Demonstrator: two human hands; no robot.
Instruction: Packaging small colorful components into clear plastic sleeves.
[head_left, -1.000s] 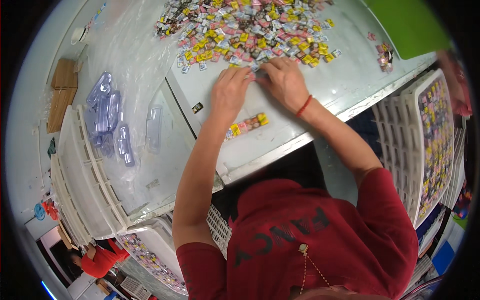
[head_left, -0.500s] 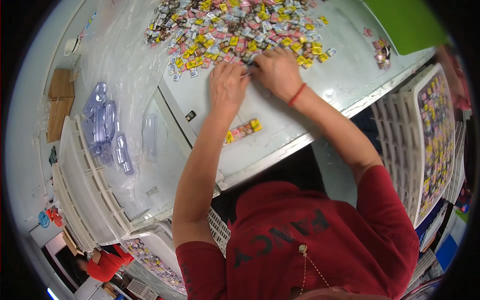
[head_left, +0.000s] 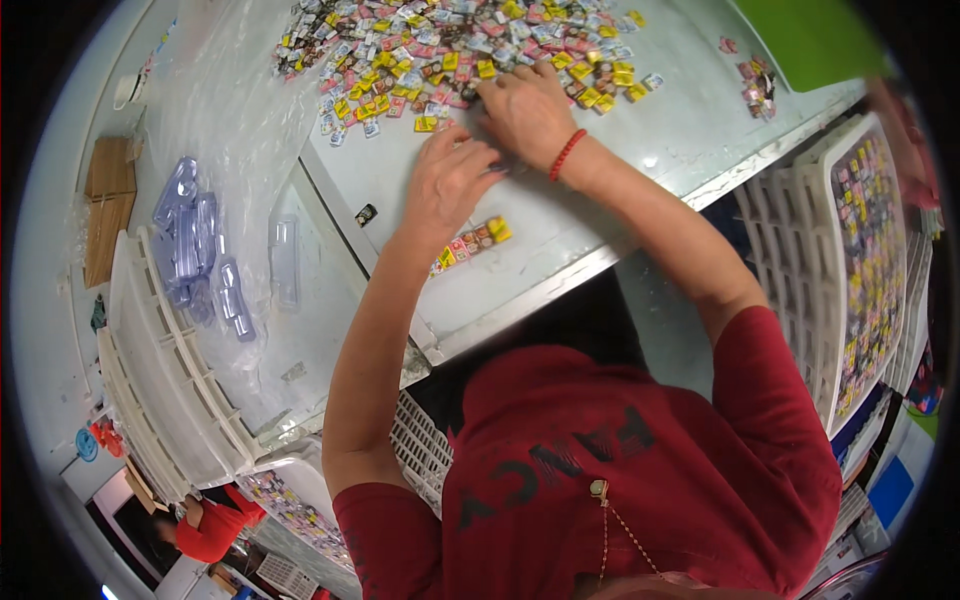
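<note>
A large heap of small printed blocks (head_left: 440,65) in yellow, pink, white and dark colours covers the far part of the white table (head_left: 540,265). At the heap's near edge, my right hand (head_left: 528,112) bends its fingers down among the blocks; its fingertips are partly hidden. My left hand (head_left: 445,180) is just nearer and to the left, thumb and fingers drawn together around something small and dark. Below it lies a straight row of blocks (head_left: 472,246), yellow at its right end and partly behind my left wrist. One dark block (head_left: 366,214) lies alone farther left.
Clear plastic cases (head_left: 190,245) are piled at the left on plastic sheeting (head_left: 225,120), beside white trays (head_left: 165,350). Stacked trays of blocks (head_left: 850,270) stand off the table's right edge. A green panel (head_left: 815,45) is at the far right. A person in red (head_left: 210,530) is in the background.
My hands have come apart. The right hand has moved farther out into the heap's edge, while the left has drawn slightly back toward me. The row of blocks stays on the table.
</note>
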